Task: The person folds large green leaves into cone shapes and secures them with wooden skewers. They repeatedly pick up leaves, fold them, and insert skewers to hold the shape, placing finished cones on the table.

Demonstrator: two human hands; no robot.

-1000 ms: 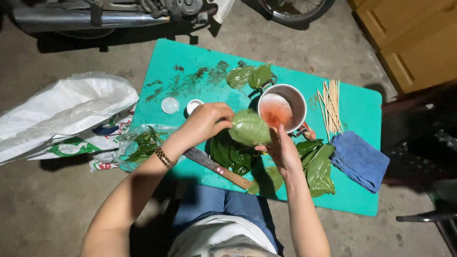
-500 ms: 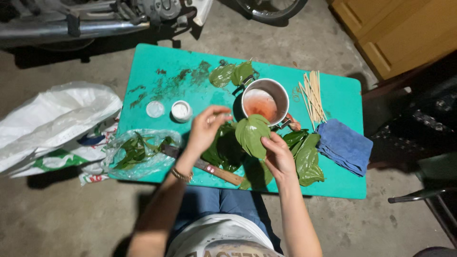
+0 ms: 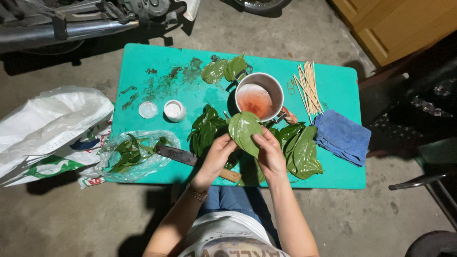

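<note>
At the bottom centre of the frame, the person's forearms rise from a lap in blue trousers toward the turquoise table (image 3: 342, 81). The left hand (image 3: 216, 157), with a bracelet at the wrist, and the right hand (image 3: 270, 153) meet just above the table's near edge; both are closed on a single green leaf (image 3: 243, 129), fingers pinching its lower left and lower right edges so that it is held flat between them at centre frame. Directly beneath the left hand lies a knife (image 3: 190, 159) with a dark blade pointing left and a wooden handle near the table edge. A pile of loose green leaves (image 3: 207, 131) lies on the table left of the held leaf, and larger leaves (image 3: 300, 150) lie right of it. At lower left, a clear plastic bag (image 3: 135, 154) holding more leaves overlaps the table's corner, beside a white sack (image 3: 43, 128) on the concrete floor. A folded blue cloth (image 3: 342, 137) sits at the right edge. Further up, a metal pot (image 3: 259, 97) containing reddish liquid stands just beyond the held leaf. A small white cup (image 3: 174, 110) and a round lid (image 3: 147, 110) sit to its left, thin wooden sticks (image 3: 308, 88) to its right, and two leaves (image 3: 223, 70) at the far edge.
</note>
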